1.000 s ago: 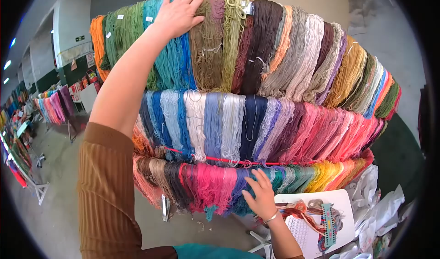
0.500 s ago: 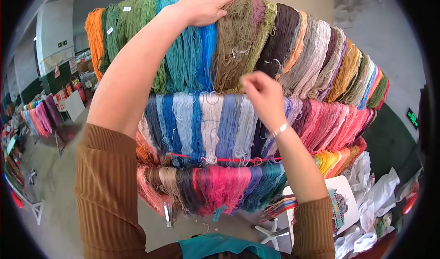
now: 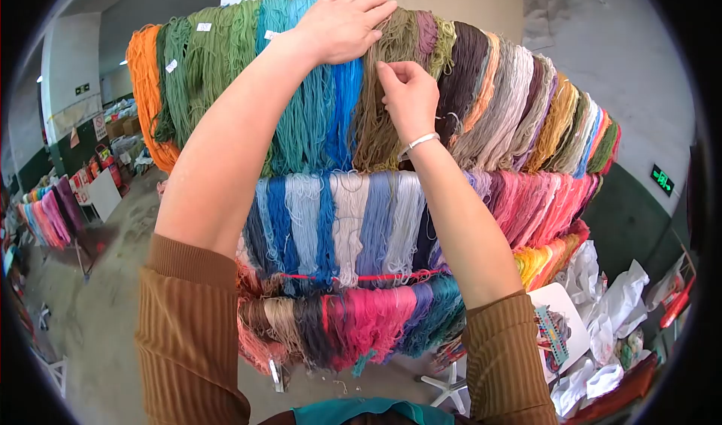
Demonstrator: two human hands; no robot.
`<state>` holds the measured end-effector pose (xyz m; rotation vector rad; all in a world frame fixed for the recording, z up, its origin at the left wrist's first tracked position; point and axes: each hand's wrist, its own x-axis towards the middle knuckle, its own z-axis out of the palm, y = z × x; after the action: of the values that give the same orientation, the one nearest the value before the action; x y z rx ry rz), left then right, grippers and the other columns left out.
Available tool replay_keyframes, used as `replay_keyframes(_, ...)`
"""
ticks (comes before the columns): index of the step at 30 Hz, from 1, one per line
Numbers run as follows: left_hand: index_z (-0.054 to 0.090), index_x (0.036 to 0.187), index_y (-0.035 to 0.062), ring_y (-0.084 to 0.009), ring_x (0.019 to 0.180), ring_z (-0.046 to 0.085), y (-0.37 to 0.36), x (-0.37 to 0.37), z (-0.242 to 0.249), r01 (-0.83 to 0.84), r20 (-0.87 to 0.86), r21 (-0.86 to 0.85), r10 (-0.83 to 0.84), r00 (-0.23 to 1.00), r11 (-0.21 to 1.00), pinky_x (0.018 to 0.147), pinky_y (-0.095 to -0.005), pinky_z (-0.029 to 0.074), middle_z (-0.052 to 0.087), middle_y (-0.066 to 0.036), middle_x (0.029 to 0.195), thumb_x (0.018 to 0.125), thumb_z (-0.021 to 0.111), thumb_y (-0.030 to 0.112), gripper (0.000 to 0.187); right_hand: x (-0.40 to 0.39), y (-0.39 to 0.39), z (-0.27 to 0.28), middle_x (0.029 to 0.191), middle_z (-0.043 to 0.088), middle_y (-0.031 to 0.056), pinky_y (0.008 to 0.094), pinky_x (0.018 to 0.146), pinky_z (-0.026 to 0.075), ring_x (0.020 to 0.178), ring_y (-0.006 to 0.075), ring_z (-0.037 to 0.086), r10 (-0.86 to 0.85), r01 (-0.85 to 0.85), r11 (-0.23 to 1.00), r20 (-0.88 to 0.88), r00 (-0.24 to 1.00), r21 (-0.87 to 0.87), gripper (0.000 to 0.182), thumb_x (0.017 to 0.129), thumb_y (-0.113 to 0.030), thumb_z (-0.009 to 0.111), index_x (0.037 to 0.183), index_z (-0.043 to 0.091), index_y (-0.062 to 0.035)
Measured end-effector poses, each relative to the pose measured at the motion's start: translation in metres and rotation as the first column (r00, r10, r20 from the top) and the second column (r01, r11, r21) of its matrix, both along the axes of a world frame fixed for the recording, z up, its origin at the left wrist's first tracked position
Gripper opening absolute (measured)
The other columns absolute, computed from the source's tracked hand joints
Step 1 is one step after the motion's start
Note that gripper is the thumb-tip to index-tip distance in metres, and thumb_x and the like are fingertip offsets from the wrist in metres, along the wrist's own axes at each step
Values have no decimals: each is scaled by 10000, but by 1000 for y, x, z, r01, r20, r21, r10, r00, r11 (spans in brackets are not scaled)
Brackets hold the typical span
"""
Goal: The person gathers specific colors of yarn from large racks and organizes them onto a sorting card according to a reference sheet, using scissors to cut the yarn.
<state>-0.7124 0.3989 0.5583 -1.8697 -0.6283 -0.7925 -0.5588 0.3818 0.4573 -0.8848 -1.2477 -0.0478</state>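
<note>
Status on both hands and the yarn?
Left hand atop the olive-brown yarn. Right hand just below, thumb and forefinger pinched. Nothing visibly blocking either.

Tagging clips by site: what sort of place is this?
Probably a yarn workshop or store. Skeins hang in colour-sorted tiers, like the olive-brown yarn and orange yarn; another loaded rack stands behind, and a green exit sign suggests shared premises.

Olive-brown yarn hank (image 3: 372, 135): many thin, loose, slightly wavy strands, matte, a little tangled. Draped over top row, hanging long and roughly vertical between bright blue yarn (image 3: 345, 105) and mauve yarn (image 3: 426, 31). Lower ends just above white yarn (image 3: 350, 226) of next row. Upper edge under left hand's (image 3: 340, 28) fingertips; part of front hidden behind right hand (image 3: 411, 100).
</note>
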Motion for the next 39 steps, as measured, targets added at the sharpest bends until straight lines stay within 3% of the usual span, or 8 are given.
replay_keyframes(4, 373, 1514, 151, -265, 1337, 481, -1, 1, -2, -11, 12, 9, 11, 1000, 1000, 1111, -452, 362, 435, -79, 1520, 1008, 472, 292, 535, -3, 18, 12, 808, 731, 142, 364, 760, 542, 784, 276, 710, 21, -23, 1000, -117, 993, -17, 284, 821, -274, 738, 898, 729, -1)
replay_keyframes(6, 373, 1515, 152, -263, 1338, 480, -1, 1, -2, 7, 23, -3, -7, 1000, 1000, 1119, -450, 350, 435, -77, 1521, 1009, 470, 294, 534, -7, 25, 20, 760, 691, 58, 252, 486, 476, 545, 89, 582, 87, -72, 987, -106, 991, 145, 275, 853, -221, 761, 980, 709, 17)
replay_keyframes(12, 381, 1510, 149, -263, 1319, 495, -1, 2, -3, 15, 38, 1, -15, 999, 1000, 1108, -449, 359, 447, -77, 1510, 1009, 473, 296, 529, -6, 24, 25, 760, 689, 51, 255, 508, 479, 564, 104, 590, 40, -21, 988, -123, 992, 150, 150, 841, -120, 715, 919, 718, 8)
replay_keyframes(15, 387, 1505, 148, -264, 1310, 503, 0, 1, -4, 28, 36, 22, -28, 999, 999, 1097, -450, 371, 461, -78, 1496, 1009, 476, 298, 526, 1, -1, 13, 737, 673, 41, 265, 553, 485, 655, 113, 622, 334, -326, 942, -334, 881, 83, 105, 832, -109, 697, 877, 705, -15)
replay_keyframes(20, 394, 1499, 148, -263, 1307, 507, 3, 3, -5, 27, 39, 33, -28, 999, 999, 1089, -453, 381, 473, -75, 1484, 1006, 482, 301, 524, 20, -18, 3, 827, 682, 40, 233, 473, 446, 542, 103, 584, 519, -496, 853, -382, 765, 165, 58, 892, -93, 669, 931, 652, -54)
replay_keyframes(22, 397, 1497, 147, -263, 1307, 508, 4, 3, -4, 34, 41, 41, -35, 999, 999, 1089, -455, 382, 476, -74, 1481, 1005, 485, 304, 523, 26, -23, 3, 887, 719, 86, 236, 490, 468, 555, 120, 609, 721, -700, 682, -356, 594, 212, 60, 912, -90, 655, 945, 609, -71)
replay_keyframes(26, 406, 1490, 145, -254, 1316, 505, 3, 3, -5, 25, 46, 48, -27, 999, 999, 1094, -449, 378, 474, -67, 1486, 1001, 486, 312, 523, 27, -27, 3, 880, 721, 110, 228, 482, 465, 548, 127, 608, 780, -771, 600, -372, 503, 215, 45, 942, -106, 619, 961, 589, -78)
replay_keyframes(39, 443, 1466, 138, -240, 1330, 492, 6, 4, -6, 66, 53, 79, -71, 996, 995, 1097, -443, 371, 492, -63, 1470, 987, 510, 315, 515, 30, -25, 4, 680, 552, -9, 231, 414, 356, 479, 76, 476, 606, -602, 790, -287, 742, 116, 163, 903, -136, 701, 1016, 623, -48)
